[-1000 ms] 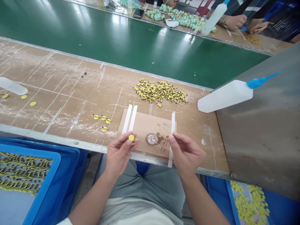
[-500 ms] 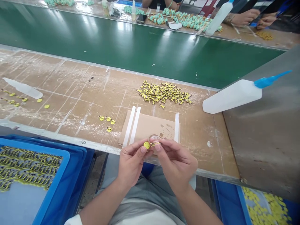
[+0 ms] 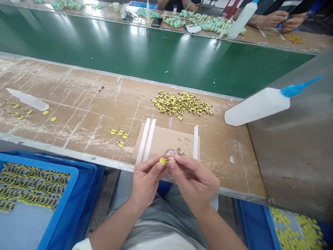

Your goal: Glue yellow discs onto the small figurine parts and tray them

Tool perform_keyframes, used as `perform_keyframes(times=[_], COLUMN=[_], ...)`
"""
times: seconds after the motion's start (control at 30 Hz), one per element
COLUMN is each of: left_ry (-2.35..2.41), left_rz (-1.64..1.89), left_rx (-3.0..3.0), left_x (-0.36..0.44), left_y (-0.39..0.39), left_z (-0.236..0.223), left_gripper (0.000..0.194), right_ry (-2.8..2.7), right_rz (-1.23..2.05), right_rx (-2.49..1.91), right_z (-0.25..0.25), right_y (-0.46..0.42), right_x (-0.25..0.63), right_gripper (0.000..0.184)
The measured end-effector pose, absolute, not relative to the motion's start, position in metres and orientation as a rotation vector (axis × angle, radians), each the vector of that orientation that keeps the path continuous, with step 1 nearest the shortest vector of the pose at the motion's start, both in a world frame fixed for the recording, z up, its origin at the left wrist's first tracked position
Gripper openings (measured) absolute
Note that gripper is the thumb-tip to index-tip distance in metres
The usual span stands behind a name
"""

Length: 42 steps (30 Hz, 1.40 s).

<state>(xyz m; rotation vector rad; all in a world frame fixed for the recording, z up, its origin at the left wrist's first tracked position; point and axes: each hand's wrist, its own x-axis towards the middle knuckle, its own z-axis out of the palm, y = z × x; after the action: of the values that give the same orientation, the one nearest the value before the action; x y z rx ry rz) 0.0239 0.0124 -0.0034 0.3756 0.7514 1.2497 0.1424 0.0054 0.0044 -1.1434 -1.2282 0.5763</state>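
A long green conveyor belt (image 3: 130, 48) runs across the view, with a co-worker's hands (image 3: 272, 21) at the bench beyond it. On the near side, a scarred workbench (image 3: 78, 118) holds a white squeeze bottle (image 3: 257, 106) with a blue nozzle at the right and a second bottle (image 3: 28, 99) at the left. A blue tray (image 3: 39, 205) of yellow-and-black strips sits below the bench at the left, and a blue bin (image 3: 255, 225) of yellow pieces at the right. Ahead of the hands lie a cardboard sheet (image 3: 166, 142) with white strips along it, a heap of small parts (image 3: 180, 103), and four small assemblies (image 3: 117, 135).

Above a glue dab (image 3: 172, 152) on the cardboard, the hands nearly meet. The left hand (image 3: 147, 182) pinches a yellow disc (image 3: 162, 161) between thumb and forefinger. The right hand (image 3: 194, 184) narrowly pinches a thin part (image 3: 170, 160), whose long axis runs sideways from those fingertips to the disc's right edge. The disc is nearer the left hand.
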Motion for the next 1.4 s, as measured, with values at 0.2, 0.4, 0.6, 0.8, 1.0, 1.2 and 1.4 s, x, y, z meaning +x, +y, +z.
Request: perform_keyframes(times=[0.2,0.4,0.6,0.8,1.0,1.2,1.4], left_ry=[0.783,0.839,0.86,0.863,0.917,0.989,1.052], left_rz=[1.246,1.246,1.275,1.309,1.346,1.365,1.438], left_rx=[0.372,0.366,0.386,0.457,0.643,0.743,0.691], left_x=[0.023,0.023,0.022,0.022,0.013,0.011,0.016], left_y=[0.013,0.014,0.013,0.011,0.007,0.004,0.003], left_z=[-0.003,-0.002,-0.003,-0.004,-0.009,-0.011,-0.006], left_gripper=[0.017,0.018,0.018,0.016,0.02,0.021,0.013], right_ry=[-1.296,-1.328,-1.32,-1.324,-1.318,-1.272,-1.194], right_rz=[0.522,0.5,0.587,0.583,0.685,0.848,0.878], right_rx=[-1.16,-1.147,-1.119,-1.132,-1.097,-1.069,-1.076], right_z=[0.005,0.006,0.006,0.009,0.018,0.021,0.02], right_y=[0.007,0.008,0.006,0.005,0.006,0.008,0.007], right_x=[0.143,0.143,0.144,0.143,0.144,0.148,0.146], right_gripper=[0.034,0.035,0.039,0.038,0.033,0.028,0.024])
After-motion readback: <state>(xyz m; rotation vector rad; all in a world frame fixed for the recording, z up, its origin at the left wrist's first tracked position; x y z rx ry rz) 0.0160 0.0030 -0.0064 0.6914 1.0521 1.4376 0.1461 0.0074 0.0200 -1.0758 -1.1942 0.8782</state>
